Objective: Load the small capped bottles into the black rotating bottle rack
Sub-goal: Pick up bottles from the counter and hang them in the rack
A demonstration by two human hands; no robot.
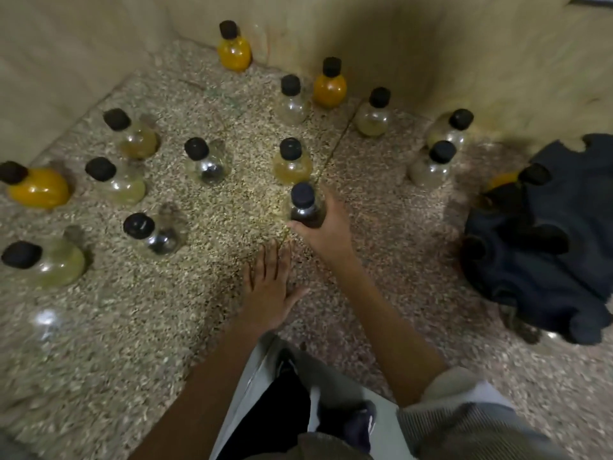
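Observation:
Several small round bottles with black caps stand scattered on a speckled terrazzo floor. My right hand [323,227] is wrapped around a dark-filled bottle [303,207] near the middle, still standing on the floor. My left hand [268,290] lies flat on the floor just below it, fingers spread, holding nothing. The black rotating bottle rack [544,240] sits at the right, with one orange bottle [517,179] lying in a slot near its top left. The nearest loose bottles are a pale yellow bottle [292,164] just behind my right hand and two clear bottles [431,167] to the right.
Beige walls close off the back and left, forming a corner behind an orange bottle [234,48]. More bottles line the left side, such as a bright orange one [38,189]. My knees and grey clothing [331,410] fill the bottom centre.

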